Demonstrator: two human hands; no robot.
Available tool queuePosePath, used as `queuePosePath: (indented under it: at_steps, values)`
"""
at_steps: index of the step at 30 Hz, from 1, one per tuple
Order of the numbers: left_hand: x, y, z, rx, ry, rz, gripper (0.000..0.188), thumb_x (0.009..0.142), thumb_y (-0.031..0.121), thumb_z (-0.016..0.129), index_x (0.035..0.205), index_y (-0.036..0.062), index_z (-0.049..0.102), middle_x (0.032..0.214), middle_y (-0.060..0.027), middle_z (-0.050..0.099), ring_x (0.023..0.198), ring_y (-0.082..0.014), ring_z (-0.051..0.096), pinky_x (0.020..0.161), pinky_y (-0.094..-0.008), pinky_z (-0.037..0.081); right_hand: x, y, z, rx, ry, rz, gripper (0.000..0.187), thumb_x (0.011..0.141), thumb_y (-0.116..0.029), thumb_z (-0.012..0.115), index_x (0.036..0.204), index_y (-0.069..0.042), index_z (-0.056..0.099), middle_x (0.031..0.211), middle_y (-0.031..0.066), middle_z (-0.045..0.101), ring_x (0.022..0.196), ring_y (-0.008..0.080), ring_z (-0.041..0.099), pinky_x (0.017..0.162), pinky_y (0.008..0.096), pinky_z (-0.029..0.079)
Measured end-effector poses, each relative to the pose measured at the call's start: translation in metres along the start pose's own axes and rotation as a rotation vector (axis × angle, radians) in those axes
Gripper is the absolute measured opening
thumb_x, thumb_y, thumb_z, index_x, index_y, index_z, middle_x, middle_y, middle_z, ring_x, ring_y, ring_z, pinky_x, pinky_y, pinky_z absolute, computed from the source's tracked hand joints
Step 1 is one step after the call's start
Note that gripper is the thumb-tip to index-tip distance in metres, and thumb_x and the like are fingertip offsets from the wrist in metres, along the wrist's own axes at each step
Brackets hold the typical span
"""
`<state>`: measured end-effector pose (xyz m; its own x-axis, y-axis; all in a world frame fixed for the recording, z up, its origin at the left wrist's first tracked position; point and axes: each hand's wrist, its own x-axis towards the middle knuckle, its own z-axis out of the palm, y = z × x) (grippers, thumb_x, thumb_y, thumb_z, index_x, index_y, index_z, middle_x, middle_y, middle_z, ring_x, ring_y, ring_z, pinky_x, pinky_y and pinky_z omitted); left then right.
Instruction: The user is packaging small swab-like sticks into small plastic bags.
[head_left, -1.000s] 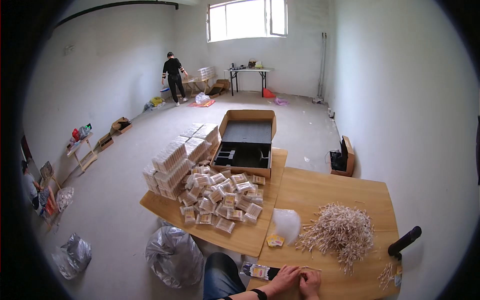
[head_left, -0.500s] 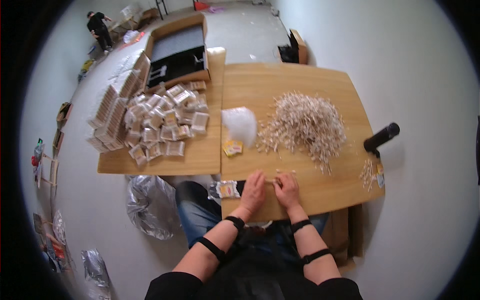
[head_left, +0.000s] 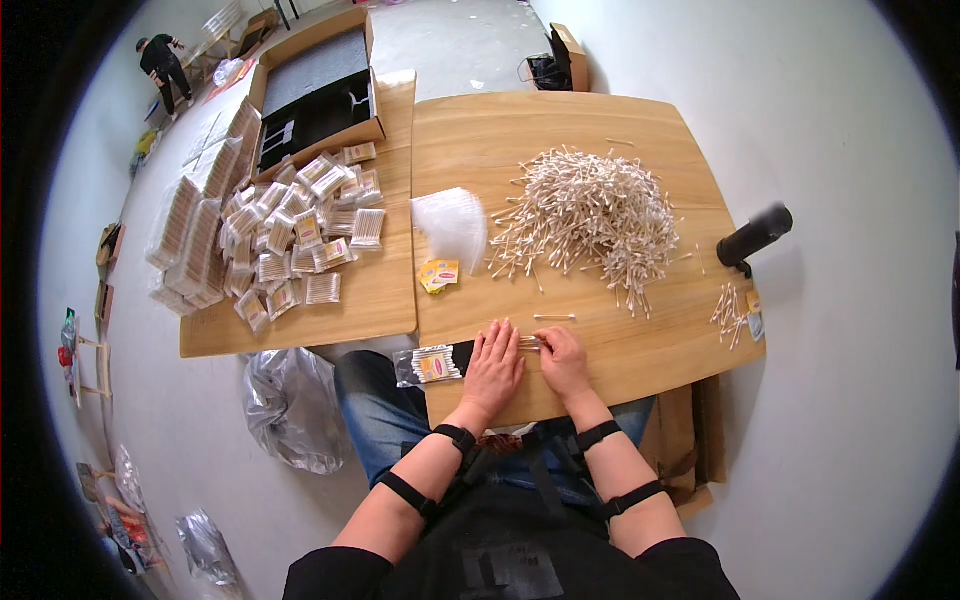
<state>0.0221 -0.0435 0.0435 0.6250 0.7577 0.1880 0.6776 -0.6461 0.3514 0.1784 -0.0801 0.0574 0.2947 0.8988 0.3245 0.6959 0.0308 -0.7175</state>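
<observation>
My left hand lies flat with its fingers stretched out, over the end of a dark strip at the near edge of the table. Beside it, the fingers of my right hand are closed on a few cotton swabs, whose other ends run under my left hand. On the dark strip's left end rests a clear bag of cotton swabs with a yellow label card. One loose cotton swab lies just beyond my hands. Farther off is a large heap of cotton swabs.
Clear plastic bags are fanned out left of the heap, above yellow cards. Filled swab packs cover the left table, near stacked packs and an open carton. A black cylinder stands at the right edge. A person stands far left.
The view has shifted, so the tables sit higher and farther left. My left hand has flattened out, its fingers straighter. My right hand stays near it, fingers closed around the swab ends.
</observation>
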Motion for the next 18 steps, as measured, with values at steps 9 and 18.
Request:
queuePosePath:
  at_steps: [9,18]
  values:
    - [0.006,0.004,-0.009,0.021,-0.001,0.043,0.049,0.094,0.031,0.051,0.139,0.0108,0.048,0.15,-0.0141,0.037,0.142,-0.029,0.03,0.116,-0.0492,0.02,0.02,0.018,-0.022,-0.267,0.268,0.069,0.02,0.073,-0.004,0.068,0.093,-0.007,0.066,0.086,0.0101,0.061,0.089,0.0314,0.058,0.082,0.0402,0.047]
    - [0.005,0.003,-0.011,-0.025,0.046,0.081,0.043,0.089,0.026,0.058,0.131,0.016,0.056,0.146,-0.015,0.042,0.136,-0.0308,0.038,0.113,-0.0503,0.025,0.022,0.022,-0.012,-0.206,0.022,0.012,0.007,0.077,-0.003,0.064,0.083,-0.007,0.064,0.086,0.0099,0.06,0.087,0.0311,0.056,0.078,0.0406,0.047]
